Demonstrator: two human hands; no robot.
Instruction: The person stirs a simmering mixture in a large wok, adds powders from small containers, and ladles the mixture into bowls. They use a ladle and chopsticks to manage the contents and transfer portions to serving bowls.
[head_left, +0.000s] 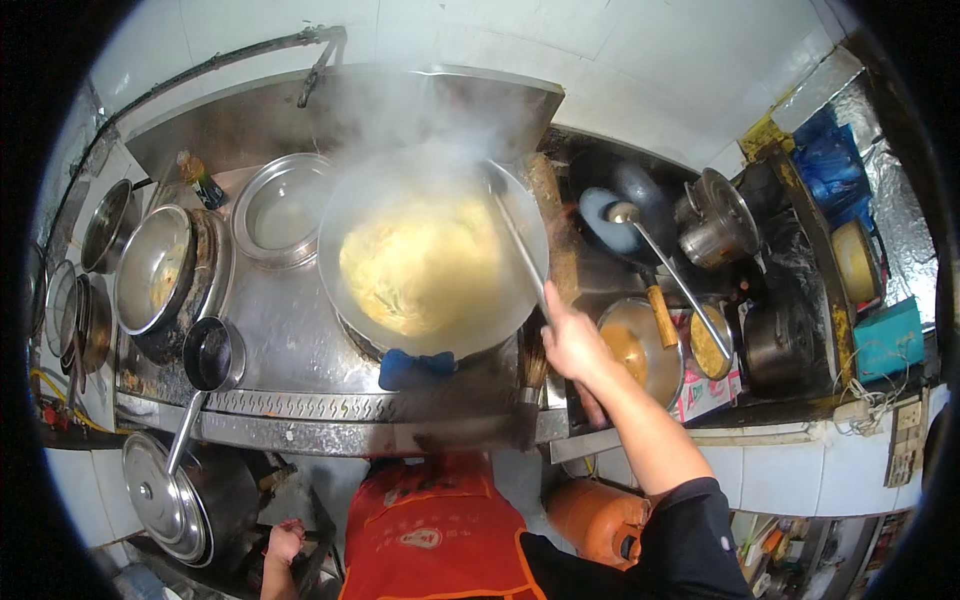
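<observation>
My right hand (574, 337) grips the metal handle of a long cooking tool (517, 236), a ladle or a turner. Its head is blurred by steam near the far right side of a large wok (334, 289). Pale yellow food, perhaps egg in broth (412, 262), fills the wok's bottom, and steam rises from it. A folded blue cloth (416, 369) lies against the wok's near rim. Low at my left side, beyond the stove's front edge, my left hand (285, 541) has its fingers curled, with nothing seen in it.
A water-filled metal basin (244, 217) and a strainer bowl (154, 270) stand left of the wok. A saucepan (214, 352) overhangs the lidded pot (146, 491). To the right are a wooden-handled wok (660, 319), a ladle (667, 262) and a bamboo brush (531, 367). An orange gas cylinder (596, 517) stands below.
</observation>
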